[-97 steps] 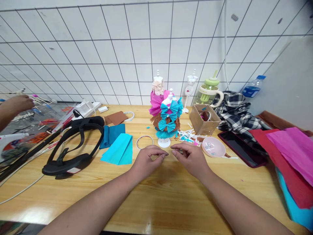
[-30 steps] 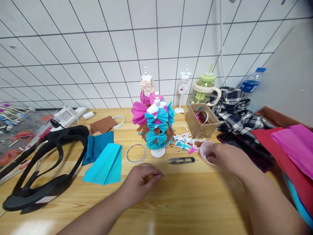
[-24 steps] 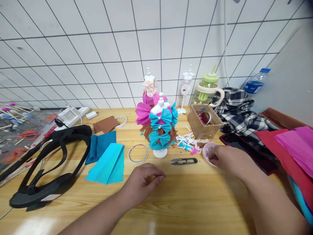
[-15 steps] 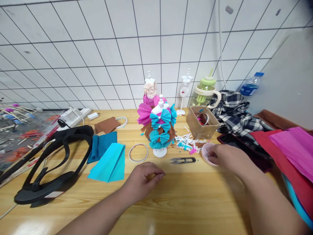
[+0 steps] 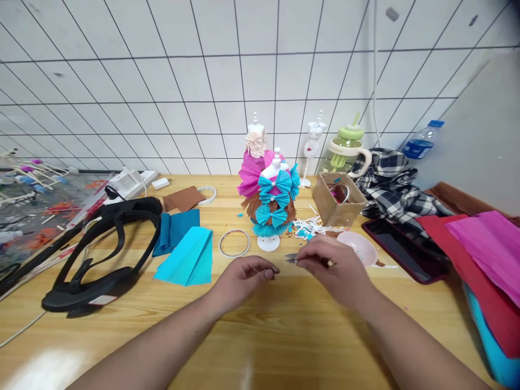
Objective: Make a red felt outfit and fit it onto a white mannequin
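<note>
A small white dress form [image 5: 268,242] wears a paper dress in turquoise, magenta and brown, with turquoise bows and small white beads on the front. My left hand [image 5: 246,281] is just in front of it, thumb and fingertips pinched together; anything between them is too small to make out. My right hand [image 5: 337,268] hovers over the thread snips [image 5: 291,258], covering all but their blade tips. Its thumb and forefinger are closed in a pinch, and what they hold is hidden or tiny. Behind this hand sits a shallow pink dish [image 5: 361,248] with tiny pieces in it.
Tape rolls [image 5: 234,243], turquoise paper [image 5: 189,257] and a black head strap [image 5: 101,290] lie left. Paper scraps [image 5: 306,226], a cardboard box [image 5: 340,208], a phone [image 5: 402,249] and coloured paper [image 5: 479,271] are right. Behind stand a bare dress form [image 5: 314,143] and a green-lidded jug [image 5: 347,149].
My right hand has come out of the pink dish and moved left, over the snips, close to my left hand. My left hand stays pinched in nearly the same place. The view has shifted slightly.
</note>
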Action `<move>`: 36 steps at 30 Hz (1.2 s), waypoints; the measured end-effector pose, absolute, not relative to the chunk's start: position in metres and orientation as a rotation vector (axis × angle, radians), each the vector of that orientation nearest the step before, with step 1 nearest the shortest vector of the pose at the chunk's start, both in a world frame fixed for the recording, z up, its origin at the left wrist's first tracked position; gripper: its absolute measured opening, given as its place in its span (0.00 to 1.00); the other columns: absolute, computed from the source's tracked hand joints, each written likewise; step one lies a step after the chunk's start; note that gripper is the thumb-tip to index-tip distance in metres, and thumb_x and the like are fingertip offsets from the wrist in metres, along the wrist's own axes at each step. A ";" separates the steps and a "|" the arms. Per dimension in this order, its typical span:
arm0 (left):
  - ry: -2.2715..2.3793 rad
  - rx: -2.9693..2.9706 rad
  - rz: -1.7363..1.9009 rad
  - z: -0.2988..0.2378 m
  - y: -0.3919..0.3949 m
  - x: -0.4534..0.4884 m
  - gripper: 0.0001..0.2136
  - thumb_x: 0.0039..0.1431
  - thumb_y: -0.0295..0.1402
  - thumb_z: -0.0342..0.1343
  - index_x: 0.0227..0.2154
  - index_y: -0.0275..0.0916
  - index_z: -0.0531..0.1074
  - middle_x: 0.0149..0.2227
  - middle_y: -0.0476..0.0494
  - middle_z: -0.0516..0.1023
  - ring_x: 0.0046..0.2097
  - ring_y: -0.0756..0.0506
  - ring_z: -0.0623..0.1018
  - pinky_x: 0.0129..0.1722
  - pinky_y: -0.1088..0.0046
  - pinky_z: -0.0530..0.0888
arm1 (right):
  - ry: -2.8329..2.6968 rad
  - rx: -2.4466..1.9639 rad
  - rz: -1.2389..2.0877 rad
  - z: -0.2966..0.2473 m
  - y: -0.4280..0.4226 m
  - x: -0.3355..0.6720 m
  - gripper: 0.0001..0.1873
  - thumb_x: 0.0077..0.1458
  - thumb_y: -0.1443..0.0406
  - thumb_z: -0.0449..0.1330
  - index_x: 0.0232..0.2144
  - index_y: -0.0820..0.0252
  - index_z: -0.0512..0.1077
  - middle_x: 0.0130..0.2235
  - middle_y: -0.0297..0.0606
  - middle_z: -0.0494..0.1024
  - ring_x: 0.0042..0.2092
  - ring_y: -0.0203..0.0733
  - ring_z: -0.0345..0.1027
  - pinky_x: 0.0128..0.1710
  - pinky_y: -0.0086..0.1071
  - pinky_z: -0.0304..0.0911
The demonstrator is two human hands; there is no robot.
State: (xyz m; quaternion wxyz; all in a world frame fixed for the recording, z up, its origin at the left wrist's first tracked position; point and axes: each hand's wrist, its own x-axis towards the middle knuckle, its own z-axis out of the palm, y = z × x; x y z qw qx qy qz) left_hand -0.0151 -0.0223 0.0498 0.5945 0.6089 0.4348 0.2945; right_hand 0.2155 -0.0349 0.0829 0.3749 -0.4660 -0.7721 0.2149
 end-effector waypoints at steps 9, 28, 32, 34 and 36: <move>1.001 1.548 0.713 0.055 -0.025 -0.013 0.11 0.56 0.39 0.57 0.32 0.36 0.78 0.33 0.43 0.80 0.37 0.46 0.77 0.39 0.72 0.71 | -1.948 -1.154 0.719 0.058 -0.040 0.186 0.04 0.56 0.67 0.61 0.31 0.55 0.77 0.30 0.34 0.74 0.30 0.33 0.65 0.27 0.26 0.61; 0.991 1.566 0.665 0.056 -0.024 -0.013 0.11 0.55 0.38 0.58 0.30 0.36 0.79 0.31 0.43 0.81 0.36 0.46 0.77 0.38 0.72 0.71 | -2.176 -0.972 0.429 0.045 -0.037 0.194 0.07 0.60 0.65 0.58 0.38 0.54 0.77 0.35 0.34 0.79 0.36 0.35 0.73 0.36 0.28 0.65; 0.973 1.462 0.665 0.055 -0.023 -0.012 0.11 0.52 0.41 0.61 0.29 0.36 0.79 0.31 0.44 0.81 0.36 0.45 0.76 0.39 0.71 0.71 | -2.180 -1.004 0.458 0.048 -0.037 0.193 0.06 0.61 0.64 0.57 0.35 0.56 0.75 0.34 0.35 0.78 0.33 0.35 0.72 0.33 0.27 0.64; 0.971 1.352 0.684 0.053 -0.024 -0.012 0.12 0.51 0.42 0.63 0.28 0.36 0.79 0.30 0.44 0.80 0.35 0.46 0.76 0.39 0.71 0.70 | -2.147 -1.008 0.452 0.048 -0.037 0.191 0.07 0.61 0.64 0.56 0.35 0.56 0.74 0.33 0.36 0.78 0.34 0.36 0.71 0.33 0.28 0.64; 0.949 1.163 0.718 0.051 -0.024 -0.013 0.13 0.48 0.42 0.65 0.29 0.37 0.80 0.29 0.45 0.79 0.33 0.48 0.74 0.37 0.72 0.69 | -2.101 -0.994 0.421 0.047 -0.038 0.188 0.06 0.61 0.64 0.56 0.34 0.56 0.74 0.33 0.36 0.77 0.34 0.36 0.71 0.33 0.28 0.64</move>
